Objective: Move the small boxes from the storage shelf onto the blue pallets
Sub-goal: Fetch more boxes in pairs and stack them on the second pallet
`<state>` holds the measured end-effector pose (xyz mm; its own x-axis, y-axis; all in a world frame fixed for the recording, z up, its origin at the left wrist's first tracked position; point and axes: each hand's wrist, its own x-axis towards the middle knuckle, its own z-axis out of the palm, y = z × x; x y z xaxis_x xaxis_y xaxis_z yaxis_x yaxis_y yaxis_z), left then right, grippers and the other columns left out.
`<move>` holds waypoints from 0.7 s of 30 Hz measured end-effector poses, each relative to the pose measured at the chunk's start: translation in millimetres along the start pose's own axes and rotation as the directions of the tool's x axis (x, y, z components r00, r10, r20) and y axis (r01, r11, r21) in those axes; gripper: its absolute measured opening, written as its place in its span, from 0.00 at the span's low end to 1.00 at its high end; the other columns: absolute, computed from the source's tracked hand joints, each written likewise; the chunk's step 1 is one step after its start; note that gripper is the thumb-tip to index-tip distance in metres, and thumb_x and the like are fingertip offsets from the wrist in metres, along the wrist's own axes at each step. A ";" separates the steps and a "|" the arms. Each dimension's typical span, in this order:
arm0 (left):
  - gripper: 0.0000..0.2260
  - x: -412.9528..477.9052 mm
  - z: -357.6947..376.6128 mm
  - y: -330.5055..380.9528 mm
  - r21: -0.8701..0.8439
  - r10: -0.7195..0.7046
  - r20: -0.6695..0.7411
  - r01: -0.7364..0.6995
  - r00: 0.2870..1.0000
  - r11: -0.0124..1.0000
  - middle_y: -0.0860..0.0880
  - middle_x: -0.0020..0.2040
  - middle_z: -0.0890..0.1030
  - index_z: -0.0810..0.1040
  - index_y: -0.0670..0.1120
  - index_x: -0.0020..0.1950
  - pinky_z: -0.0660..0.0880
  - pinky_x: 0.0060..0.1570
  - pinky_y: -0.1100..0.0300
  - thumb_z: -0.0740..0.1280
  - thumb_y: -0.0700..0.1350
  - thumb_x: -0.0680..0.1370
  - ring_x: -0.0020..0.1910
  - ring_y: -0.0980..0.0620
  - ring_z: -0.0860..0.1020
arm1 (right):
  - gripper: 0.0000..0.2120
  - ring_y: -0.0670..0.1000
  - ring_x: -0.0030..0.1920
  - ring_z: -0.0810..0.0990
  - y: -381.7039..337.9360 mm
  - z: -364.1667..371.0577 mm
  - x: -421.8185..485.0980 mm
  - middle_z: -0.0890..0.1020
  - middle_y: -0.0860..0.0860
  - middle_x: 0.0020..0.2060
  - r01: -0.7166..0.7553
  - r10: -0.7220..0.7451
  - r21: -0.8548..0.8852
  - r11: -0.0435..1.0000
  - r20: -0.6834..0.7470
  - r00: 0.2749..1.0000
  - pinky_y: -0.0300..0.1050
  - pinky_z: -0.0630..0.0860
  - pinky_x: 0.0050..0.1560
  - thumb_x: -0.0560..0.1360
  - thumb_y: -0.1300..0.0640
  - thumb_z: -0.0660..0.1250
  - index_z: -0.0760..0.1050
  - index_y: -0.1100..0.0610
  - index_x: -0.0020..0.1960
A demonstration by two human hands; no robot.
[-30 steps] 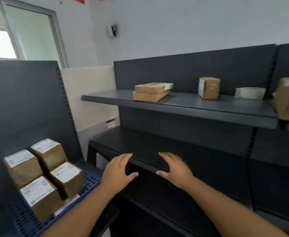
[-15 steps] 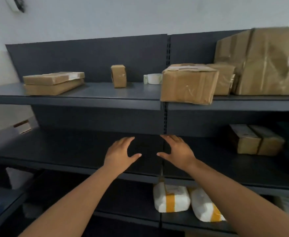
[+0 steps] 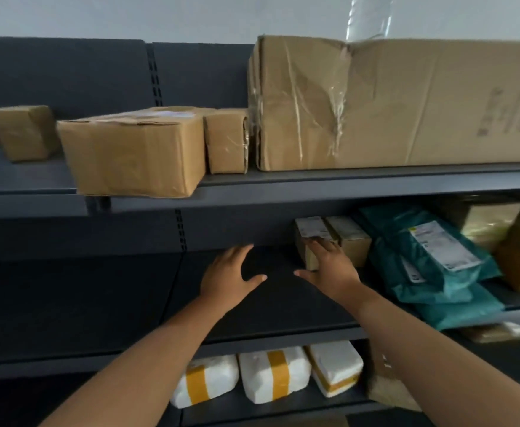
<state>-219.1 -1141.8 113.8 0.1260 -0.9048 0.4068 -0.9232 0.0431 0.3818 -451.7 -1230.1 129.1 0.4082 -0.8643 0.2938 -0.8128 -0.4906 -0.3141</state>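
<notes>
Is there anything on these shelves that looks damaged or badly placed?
Yes. On the top shelf, the mid-size box sticks out past the front edge, so it might tip. The big carton further right has loose, wrinkled tape and a creased top edge. Nothing else stands out.

Just one head cam here, facing the storage shelf (image 3: 314,192) straight on, pretty close, roughly level with its upper board's front edge.
</notes>
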 end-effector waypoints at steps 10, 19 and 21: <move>0.37 66.2 83.7 75.3 -0.175 -0.101 0.126 0.122 0.987 0.977 0.51 0.76 0.62 0.58 0.61 0.76 0.72 0.64 0.48 0.72 0.60 0.71 0.72 0.48 0.66 | 0.40 0.65 0.71 0.62 118.2 -24.0 30.1 0.61 0.58 0.74 -0.222 0.224 -0.070 0.973 0.027 0.974 0.57 0.65 0.70 0.70 0.42 0.72 0.57 0.49 0.77; 0.36 101.3 120.1 92.3 -0.311 -0.157 0.187 0.210 0.970 0.927 0.49 0.74 0.67 0.60 0.63 0.73 0.73 0.64 0.47 0.75 0.51 0.71 0.69 0.46 0.69 | 0.42 0.65 0.70 0.63 145.9 -14.8 57.2 0.62 0.62 0.73 -0.243 0.250 -0.071 0.967 0.096 0.964 0.56 0.64 0.71 0.72 0.44 0.71 0.53 0.48 0.78; 0.32 102.9 124.6 95.6 -0.353 -0.169 0.201 0.232 0.965 0.906 0.49 0.72 0.70 0.63 0.63 0.71 0.75 0.61 0.48 0.75 0.48 0.72 0.66 0.47 0.73 | 0.42 0.65 0.71 0.62 145.6 -10.7 60.3 0.61 0.63 0.73 -0.258 0.264 -0.067 0.964 0.100 0.959 0.56 0.62 0.72 0.73 0.45 0.71 0.52 0.48 0.78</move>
<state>-339.5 -1283.6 88.8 0.2042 -0.9656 0.1610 -0.6792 -0.0213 0.7337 -549.8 -1352.4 110.7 0.2190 -0.9697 0.1085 -0.9167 -0.2426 -0.3176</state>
